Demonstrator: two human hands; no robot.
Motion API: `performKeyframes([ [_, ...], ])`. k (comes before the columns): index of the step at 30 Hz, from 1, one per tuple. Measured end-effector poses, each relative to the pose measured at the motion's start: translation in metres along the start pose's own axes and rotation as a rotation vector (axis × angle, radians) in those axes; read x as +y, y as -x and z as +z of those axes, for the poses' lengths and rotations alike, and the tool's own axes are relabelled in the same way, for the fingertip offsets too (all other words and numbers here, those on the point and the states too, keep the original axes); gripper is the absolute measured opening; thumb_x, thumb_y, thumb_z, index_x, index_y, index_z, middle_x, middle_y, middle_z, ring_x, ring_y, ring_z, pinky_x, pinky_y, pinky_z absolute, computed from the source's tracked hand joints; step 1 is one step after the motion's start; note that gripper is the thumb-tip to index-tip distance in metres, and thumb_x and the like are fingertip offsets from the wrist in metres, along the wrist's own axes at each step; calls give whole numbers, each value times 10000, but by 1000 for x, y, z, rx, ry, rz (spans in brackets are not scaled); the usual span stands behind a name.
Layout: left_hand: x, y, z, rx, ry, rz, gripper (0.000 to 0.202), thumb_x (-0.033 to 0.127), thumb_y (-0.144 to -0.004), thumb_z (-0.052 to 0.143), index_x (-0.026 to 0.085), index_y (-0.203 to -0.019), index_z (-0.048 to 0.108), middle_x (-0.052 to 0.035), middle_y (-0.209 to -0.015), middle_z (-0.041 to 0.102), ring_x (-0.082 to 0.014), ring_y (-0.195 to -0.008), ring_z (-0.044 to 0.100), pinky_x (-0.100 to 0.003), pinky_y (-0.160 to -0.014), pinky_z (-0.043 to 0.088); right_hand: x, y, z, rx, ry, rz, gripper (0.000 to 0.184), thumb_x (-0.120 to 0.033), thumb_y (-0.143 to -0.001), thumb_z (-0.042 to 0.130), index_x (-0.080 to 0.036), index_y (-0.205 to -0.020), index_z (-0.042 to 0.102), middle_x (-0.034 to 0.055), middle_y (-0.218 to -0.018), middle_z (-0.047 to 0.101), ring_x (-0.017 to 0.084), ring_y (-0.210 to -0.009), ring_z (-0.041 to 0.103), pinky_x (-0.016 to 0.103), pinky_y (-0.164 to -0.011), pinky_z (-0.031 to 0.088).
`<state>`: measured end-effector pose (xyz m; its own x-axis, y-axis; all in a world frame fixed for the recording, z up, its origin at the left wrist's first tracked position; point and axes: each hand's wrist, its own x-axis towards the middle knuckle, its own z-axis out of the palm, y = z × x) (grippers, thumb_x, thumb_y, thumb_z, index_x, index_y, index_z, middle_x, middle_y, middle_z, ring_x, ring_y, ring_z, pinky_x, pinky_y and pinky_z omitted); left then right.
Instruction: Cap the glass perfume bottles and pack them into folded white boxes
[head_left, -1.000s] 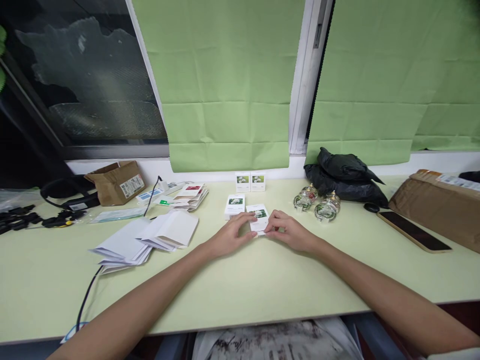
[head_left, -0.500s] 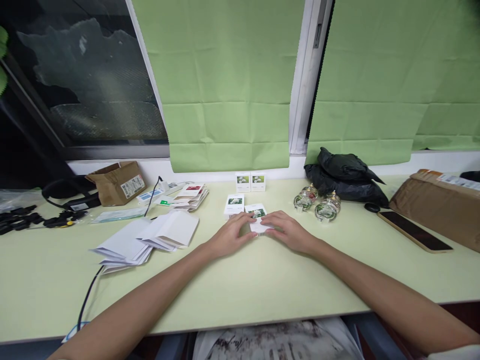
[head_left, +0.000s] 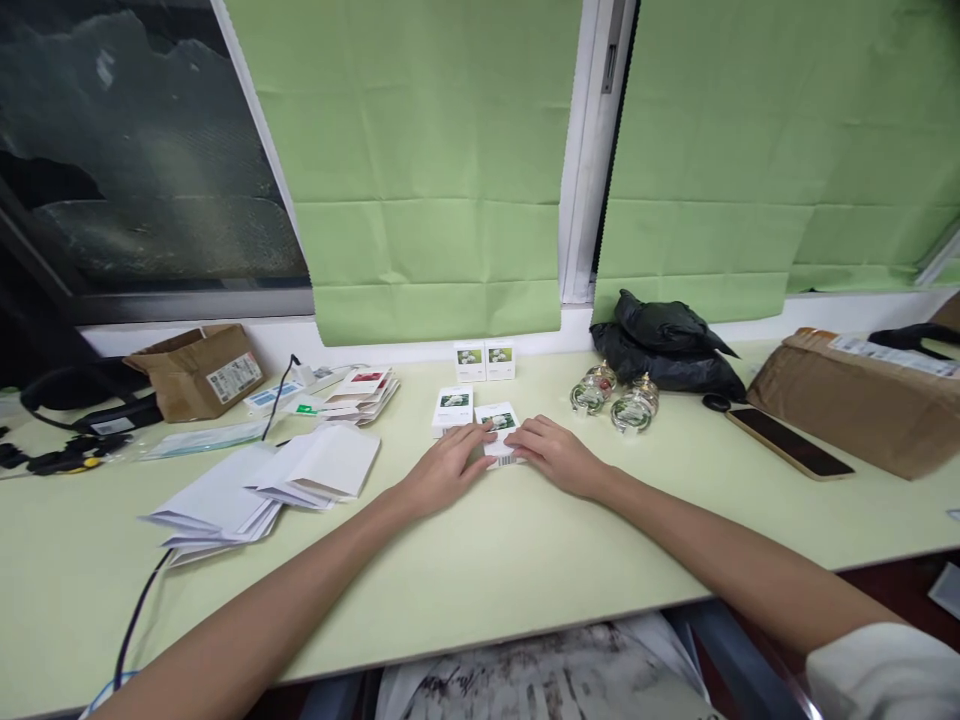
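Since the earlier frame our view has swung to the right, so everything on the table (head_left: 480, 570) sits further left in it, while our two hands stay at the same small white box (head_left: 498, 441). That box lies near the middle of the table, between our hands, and is shut, its contents hidden. We count three more like it: a lying box (head_left: 453, 407) just beyond on the left, and two standing boxes (head_left: 485, 362) side by side at the far edge. At the far left the brown carton (head_left: 201, 376) is open on top, its inside hidden from us; on the right lie a brown parcel (head_left: 855, 405) and black plastic bags (head_left: 667, 350), their contents hidden too. Nearer than the bags are two shiny ornaments (head_left: 634, 407), and one phone (head_left: 791, 441). Our left hand (head_left: 444, 468) reaches in palm down, thumb parted from bent fingers, both against the box. Our right hand (head_left: 559, 457) curls its fingers together over the box's right side. Whether either is pinching it, we cannot tell.
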<state>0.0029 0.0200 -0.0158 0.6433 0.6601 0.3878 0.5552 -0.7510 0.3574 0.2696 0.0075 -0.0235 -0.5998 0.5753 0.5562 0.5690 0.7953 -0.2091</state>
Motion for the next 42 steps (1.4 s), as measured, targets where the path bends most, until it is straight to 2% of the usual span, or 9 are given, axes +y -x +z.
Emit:
performKeyframes([
  [5, 0, 1, -3, 1, 35, -29, 408, 480, -1051, 519, 304, -1414, 585, -50, -1585, 514, -276, -1462, 487, -486, -1205, 419, 8, 2, 2, 62, -163, 356, 500, -475, -1033, 588, -232, -1464, 519, 129, -1355, 601, 287, -1256, 546, 476, -1076, 472],
  [8, 2, 2, -4, 0, 90, -51, 424, 489, -1050, 515, 312, -1432, 568, -49, -1605, 484, -278, -1468, 478, -475, -1210, 417, 14, 1, 4, 5, -175, 472, 446, -516, -1056, 513, -199, -1347, 629, 135, -1268, 664, 293, -1206, 562, 498, -1078, 439],
  [11, 1, 2, -4, 22, 146, -62, 415, 471, -1058, 495, 304, -1430, 567, -59, -1599, 480, -275, -1464, 480, -459, -1211, 421, 16, 0, 4, -31, -187, 438, 382, -489, -1071, 485, -217, -1218, 710, 110, -1220, 712, 284, -1180, 577, 495, -1086, 412],
  [16, -1, 2, -1, 48, 196, -78, 413, 459, -1056, 503, 299, -1431, 561, -73, -1585, 484, -271, -1442, 501, -447, -1204, 431, 13, 0, 3, 3, -266, 489, 362, -472, -1036, 557, -234, -1259, 713, 106, -1252, 729, 320, -1234, 577, 510, -1085, 442],
  [20, 0, 3, -1, 65, 187, -70, 435, 459, -1039, 548, 324, -1452, 528, -60, -1626, 428, -267, -1509, 426, -444, -1241, 391, 12, 1, 5, 82, -427, 529, 383, -437, -992, 640, -226, -1310, 675, 112, -1286, 720, 318, -1278, 599, 514, -1097, 481],
  [23, 2, 3, -2, 65, 177, -57, 451, 449, -1030, 572, 338, -1462, 507, -55, -1649, 386, -266, -1530, 397, -448, -1242, 398, 12, 0, 8, 141, -616, 548, 383, -399, -972, 670, -210, -1304, 636, 118, -1254, 728, 276, -1174, 685, 470, -1012, 559],
  [31, 4, 2, 1, 106, 333, -69, 588, 421, -1006, 624, 364, -1543, 392, -74, -1697, 275, -281, -1462, 485, -478, -1159, 506, 17, 2, 10, 151, -755, 622, 529, -427, -929, 719, -231, -1374, 511, 105, -1212, 713, 240, -1053, 690, 495, -996, 545],
  [38, -2, -2, 10, 150, 591, -233, 710, 461, -998, 635, 346, -1576, 240, -132, -1541, 484, -246, -1247, 637, -447, -1017, 573, 17, 2, 14, 108, -859, 500, 647, -422, -895, 759, -266, -1449, 464, 97, -1287, 638, 213, -1005, 642, 463, -964, 557],
  [42, -4, -3, 12, 146, 535, -281, 638, 492, -977, 651, 279, -1501, 355, -84, -1206, 654, -212, -1056, 658, -394, -913, 574, 11, 2, 11, 98, -847, 481, 666, -389, -888, 761, -279, -1465, 446, 91, -1295, 609, 203, -1011, 625, 413, -909, 575],
])
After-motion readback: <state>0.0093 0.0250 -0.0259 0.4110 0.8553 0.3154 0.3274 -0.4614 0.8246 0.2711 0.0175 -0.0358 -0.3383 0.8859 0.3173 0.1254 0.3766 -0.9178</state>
